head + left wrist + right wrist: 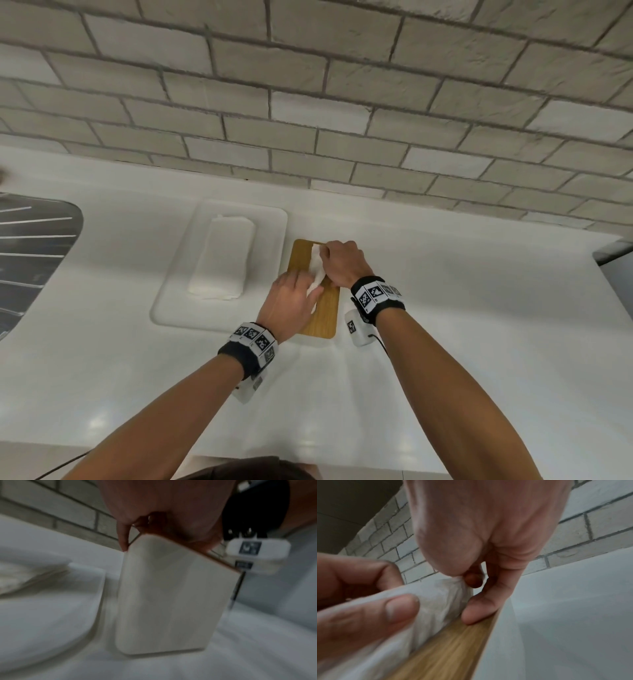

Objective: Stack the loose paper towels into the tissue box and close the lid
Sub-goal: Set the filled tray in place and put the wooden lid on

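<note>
Right now both hands meet over the tissue box (pixel 317 308), a white box with a wooden lid (pixel 301 260) that stands on the white counter (pixel 479 325) just right of a shallow white tray (pixel 171 308). A paper towel (pixel 317 274) rises from the lid's top, and each hand has hold of it. The right hand (pixel 342 262), at the far end of the lid, closes its grip on the towel's far part, thumb and fingers curled round the sheet; its little finger (pixel 477 609) touches the wood. The left hand (pixel 291 305), at the near end, pinches the towel's near part between thumb (pixel 368 615) and forefinger. From the left wrist view, the box's white side wall (pixel 171 595) stands upright on the counter, blurred. On the tray, well left of the box, lies a folded stack of loose paper towels (pixel 222 260). A brick wall (pixel 308 102) runs along the far edge of the counter, and a metal sink (pixel 34 257) shows at far left.
</note>
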The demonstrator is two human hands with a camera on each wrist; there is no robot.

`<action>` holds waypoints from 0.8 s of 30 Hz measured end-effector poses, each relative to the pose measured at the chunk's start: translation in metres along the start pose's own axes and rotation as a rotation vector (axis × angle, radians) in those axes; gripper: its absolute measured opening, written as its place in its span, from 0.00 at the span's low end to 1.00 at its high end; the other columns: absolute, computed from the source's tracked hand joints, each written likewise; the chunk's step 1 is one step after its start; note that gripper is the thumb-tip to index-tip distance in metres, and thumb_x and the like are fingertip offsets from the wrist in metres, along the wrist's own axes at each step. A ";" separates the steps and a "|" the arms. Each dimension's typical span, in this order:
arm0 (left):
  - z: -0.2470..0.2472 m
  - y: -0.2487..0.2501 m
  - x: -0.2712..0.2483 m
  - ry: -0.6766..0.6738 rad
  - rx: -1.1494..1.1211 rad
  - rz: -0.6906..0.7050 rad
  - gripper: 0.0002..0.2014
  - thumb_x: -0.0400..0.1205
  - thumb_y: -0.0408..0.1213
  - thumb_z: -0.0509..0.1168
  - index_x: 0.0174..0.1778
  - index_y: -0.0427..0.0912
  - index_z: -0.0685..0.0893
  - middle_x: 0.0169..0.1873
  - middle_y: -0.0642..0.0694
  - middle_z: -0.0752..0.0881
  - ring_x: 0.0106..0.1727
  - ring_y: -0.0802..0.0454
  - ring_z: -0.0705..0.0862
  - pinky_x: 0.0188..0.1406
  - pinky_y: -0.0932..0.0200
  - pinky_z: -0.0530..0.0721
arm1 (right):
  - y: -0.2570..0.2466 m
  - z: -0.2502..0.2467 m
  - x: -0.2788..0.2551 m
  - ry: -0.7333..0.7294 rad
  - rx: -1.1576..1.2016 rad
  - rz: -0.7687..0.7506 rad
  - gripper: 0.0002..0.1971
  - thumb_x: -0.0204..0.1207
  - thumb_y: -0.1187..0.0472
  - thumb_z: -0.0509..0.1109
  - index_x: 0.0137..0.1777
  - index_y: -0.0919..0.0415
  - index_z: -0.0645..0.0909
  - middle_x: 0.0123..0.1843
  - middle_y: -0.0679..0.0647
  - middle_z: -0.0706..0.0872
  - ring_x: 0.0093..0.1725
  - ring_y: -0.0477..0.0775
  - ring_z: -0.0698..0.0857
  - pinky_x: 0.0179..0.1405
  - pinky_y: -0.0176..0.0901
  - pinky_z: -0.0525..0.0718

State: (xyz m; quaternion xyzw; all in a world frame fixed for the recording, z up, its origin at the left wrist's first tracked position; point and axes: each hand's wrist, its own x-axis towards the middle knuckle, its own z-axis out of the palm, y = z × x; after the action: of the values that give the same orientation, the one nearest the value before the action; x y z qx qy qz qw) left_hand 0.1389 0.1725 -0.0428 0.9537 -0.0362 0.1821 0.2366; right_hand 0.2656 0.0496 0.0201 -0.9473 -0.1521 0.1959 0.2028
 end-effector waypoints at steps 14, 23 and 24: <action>-0.019 0.031 -0.015 -0.096 0.083 -0.200 0.12 0.81 0.44 0.71 0.49 0.42 0.78 0.37 0.46 0.83 0.39 0.46 0.81 0.27 0.56 0.78 | -0.007 -0.003 -0.007 0.176 0.059 -0.030 0.21 0.91 0.38 0.53 0.48 0.54 0.74 0.51 0.61 0.86 0.39 0.63 0.91 0.40 0.60 0.94; -0.011 0.034 -0.020 -0.129 0.242 -0.139 0.06 0.79 0.36 0.75 0.48 0.41 0.86 0.40 0.43 0.86 0.39 0.40 0.86 0.30 0.49 0.84 | -0.015 -0.001 -0.001 -0.031 -0.221 -0.108 0.17 0.92 0.48 0.58 0.55 0.60 0.80 0.56 0.59 0.82 0.45 0.63 0.88 0.48 0.54 0.92; -0.012 0.035 -0.020 -0.134 0.250 -0.140 0.07 0.78 0.36 0.76 0.47 0.41 0.86 0.38 0.43 0.85 0.37 0.41 0.86 0.28 0.51 0.84 | -0.015 -0.001 0.000 0.005 -0.191 -0.092 0.19 0.93 0.47 0.56 0.53 0.60 0.80 0.54 0.61 0.85 0.44 0.64 0.89 0.48 0.55 0.93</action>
State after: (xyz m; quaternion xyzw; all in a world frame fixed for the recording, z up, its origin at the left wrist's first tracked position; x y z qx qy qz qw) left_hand 0.1109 0.1465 -0.0245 0.9859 0.0375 0.1044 0.1252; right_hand 0.2629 0.0622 0.0279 -0.9548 -0.2130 0.1686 0.1205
